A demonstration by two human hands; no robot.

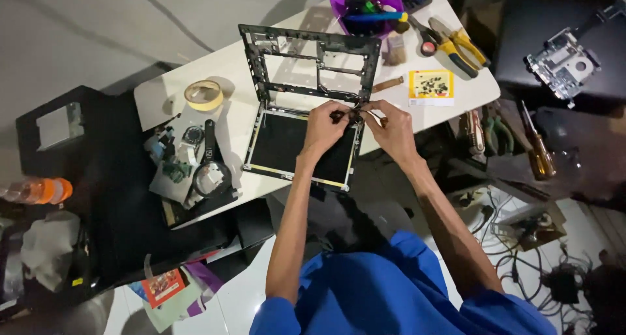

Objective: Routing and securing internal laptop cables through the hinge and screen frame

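Observation:
A dismantled laptop lies on the white table (228, 74): a black display panel (297, 149) flat near the front edge, and an empty black frame (310, 64) hinged up behind it. My left hand (324, 128) and my right hand (390, 130) meet at the frame's lower right corner, by the hinge. Both pinch a small dark part (352, 115) between their fingertips; what it is cannot be made out. My forearms reach up from a blue shirt at the bottom.
A roll of tape (203, 94), a magnifier (210, 172) and small parts lie left of the panel. A purple bowl (365, 6), yellow-handled pliers (456, 45), a brush and a yellow-white packet (431, 87) sit at the back right. Screwdrivers (538, 146) and cables crowd the right.

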